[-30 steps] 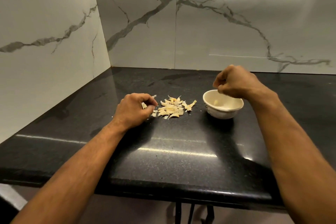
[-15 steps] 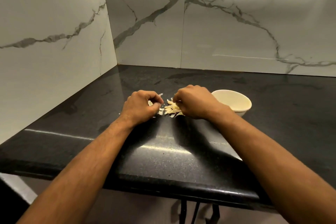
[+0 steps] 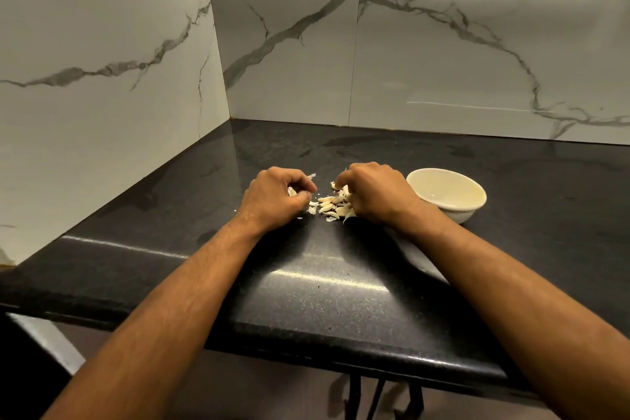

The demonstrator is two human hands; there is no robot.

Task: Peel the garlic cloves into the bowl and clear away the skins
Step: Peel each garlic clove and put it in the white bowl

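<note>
From where I stand the left hand [image 3: 276,199] sits at about nine o'clock of the little heap, knuckles up, fingers curled in, with a pale scrap of garlic skin [image 3: 291,191] pinched between thumb and fingertips; whether a clove hides inside that fist I cannot tell. Just to its right, between the two hands, lies the pile of garlic skins [image 3: 330,206] on the black granite countertop [image 3: 324,286], a loose scatter of cream flakes and curled husks, some of them perhaps whole cloves, though they are too small to sort one from another. These skins look papery and near weightless, so I would guess they will flutter off at a breath and cling to damp fingers; they are better gathered by sweeping them together with the edge of the palm than by picking. A clove, by contrast, should be firm and a bit slick once bare, best nipped at its root end where the husk splits. The right hand [image 3: 375,193] lies at three o'clock of the pile, touching it, its fingers bent down into the heap and closing on some pieces there. Further right, at three o'clock of that hand and just beside the wrist, stands the small cream bowl [image 3: 446,194], upright; what it holds is hard to make out
</note>
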